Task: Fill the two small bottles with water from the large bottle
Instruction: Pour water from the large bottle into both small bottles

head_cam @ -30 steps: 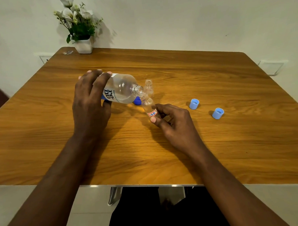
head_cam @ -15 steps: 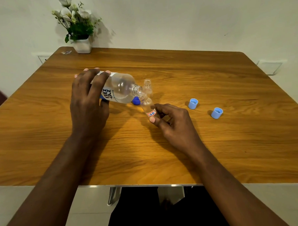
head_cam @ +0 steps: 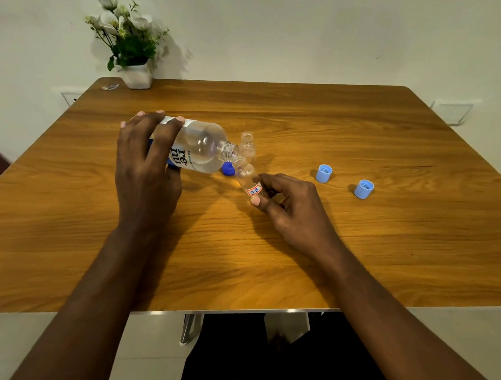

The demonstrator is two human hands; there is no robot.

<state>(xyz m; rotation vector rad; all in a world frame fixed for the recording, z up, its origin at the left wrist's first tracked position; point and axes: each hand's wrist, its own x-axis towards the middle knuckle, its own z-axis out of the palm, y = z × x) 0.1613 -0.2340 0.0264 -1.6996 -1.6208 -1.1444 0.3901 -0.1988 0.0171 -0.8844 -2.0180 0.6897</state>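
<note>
Wood-grain counter [head_cam: 275,260] here. A white flower pot [head_cam: 136,75] sits at the far left corner, a small scrap [head_cam: 110,86] just beside it. Mid-counter, an upright small open bottle [head_cam: 247,145] with a dark blue cap [head_cam: 228,169] near it, and out right, well apart, a light-blue cap [head_cam: 323,173] and a second light-blue cap [head_cam: 363,189].

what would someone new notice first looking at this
The eye lands mid-table on the large bottle, tipped on its side in the left hand, its mouth meeting the neck of a tilted small bottle that the right hand pinches. To their right two light blue caps lie loose on the wooden table, and a white potted plant sits at the far left corner.
</note>
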